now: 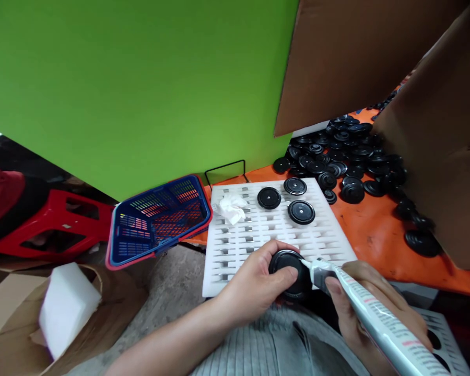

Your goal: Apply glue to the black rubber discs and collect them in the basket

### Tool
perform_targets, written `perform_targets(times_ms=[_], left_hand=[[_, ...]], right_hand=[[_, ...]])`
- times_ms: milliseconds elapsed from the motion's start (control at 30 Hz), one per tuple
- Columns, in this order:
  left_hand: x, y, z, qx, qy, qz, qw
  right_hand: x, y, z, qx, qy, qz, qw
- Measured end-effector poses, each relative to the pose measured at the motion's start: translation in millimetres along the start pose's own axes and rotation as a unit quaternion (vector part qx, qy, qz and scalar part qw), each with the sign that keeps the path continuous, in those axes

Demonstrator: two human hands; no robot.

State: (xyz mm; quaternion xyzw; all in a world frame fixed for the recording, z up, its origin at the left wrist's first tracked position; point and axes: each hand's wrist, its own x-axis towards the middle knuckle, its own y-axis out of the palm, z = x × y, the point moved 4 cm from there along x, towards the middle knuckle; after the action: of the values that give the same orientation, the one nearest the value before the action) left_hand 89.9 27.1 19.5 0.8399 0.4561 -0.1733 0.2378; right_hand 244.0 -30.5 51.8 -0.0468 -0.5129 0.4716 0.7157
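My left hand (260,279) grips a round black disc (288,282) by its rim, thumb laid across its face. In my right hand (376,303) is a long white and grey glue tube (370,308) with printed text. The tube's thin nozzle points left and meets the disc's upper right edge. Both hands are over the near edge of a white slotted foam board (254,235). Three more black discs, one (269,198) to the left, another (295,186) at the back and a third (301,212) nearer, lie on the board beside a crumpled white tissue (232,209).
A heap of black discs (344,151) covers the orange sheet (352,224) at right, between brown cardboard panels (438,172). Nested shopping baskets (160,219) stand left of the board, near a red stool (58,224) and white foam (68,308). A green panel (141,94) rises behind.
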Motion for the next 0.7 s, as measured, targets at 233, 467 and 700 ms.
perform_targets(times_ms=[233,467,700], left_hand=[[3.2,-0.5,0.2,-0.052,0.015,-0.012,0.998],[4.8,-2.8,1.9,-0.030,0.040,-0.030,0.998],[5.9,-1.7,0.5,-0.080,0.000,-0.029,0.996]], right_hand=[[0.6,-0.8,-1.4,-0.007,-0.017,0.018,1.000],[-0.2,-0.3,-0.4,-0.009,-0.022,0.011,1.000],[-0.3,0.5,5.2,-0.008,-0.026,-0.017,0.999]])
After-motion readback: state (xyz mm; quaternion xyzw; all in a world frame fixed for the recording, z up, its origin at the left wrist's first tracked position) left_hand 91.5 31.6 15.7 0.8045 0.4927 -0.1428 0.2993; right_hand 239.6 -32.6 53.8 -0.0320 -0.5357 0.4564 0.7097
